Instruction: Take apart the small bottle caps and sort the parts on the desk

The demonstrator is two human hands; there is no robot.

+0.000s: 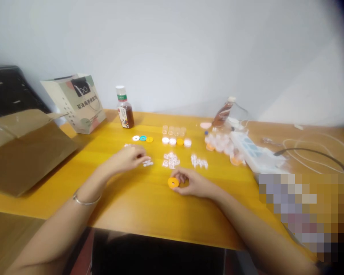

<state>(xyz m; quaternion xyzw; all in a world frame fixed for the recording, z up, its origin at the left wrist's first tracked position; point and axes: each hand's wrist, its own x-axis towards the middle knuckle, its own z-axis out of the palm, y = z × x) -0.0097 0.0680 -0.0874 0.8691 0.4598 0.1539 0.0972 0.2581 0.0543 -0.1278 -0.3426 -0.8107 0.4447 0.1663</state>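
**Orange ring pinched in my right hand, left hand at the small white pieces**

Orange plastic, a flat ring with a round hole [173,182], sits between the thumb and first fingers of my right hand [192,183]; the fingers are curled together around its right edge, and the ring is low over the yellow wooden table [149,214], near the middle of the front edge. I cannot tell whether it touches the wood.

My left hand [126,158] lies palm down further left and a little further back, a metal bangle [86,199] on its wrist. Its fingertips are drawn together over a small cluster of white pieces [147,163]; whether they actually pinch one is too blurred for me to say.

Just beyond my hands lie two more clusters of tiny clear-white parts [171,160] [199,162]. Behind them a row of three rings, white, teal and yellow [142,138], lies left of a row of four caps, three white and one orange [176,141], with small clear cups [173,130] behind those.

At the back stand a bottle of brown drink [125,111] and a printed paper bag [76,103]. An open cardboard box [25,149] rests on the left end. To the right lie a tipped bottle [222,112], a white power strip [256,154] and cables [309,151].
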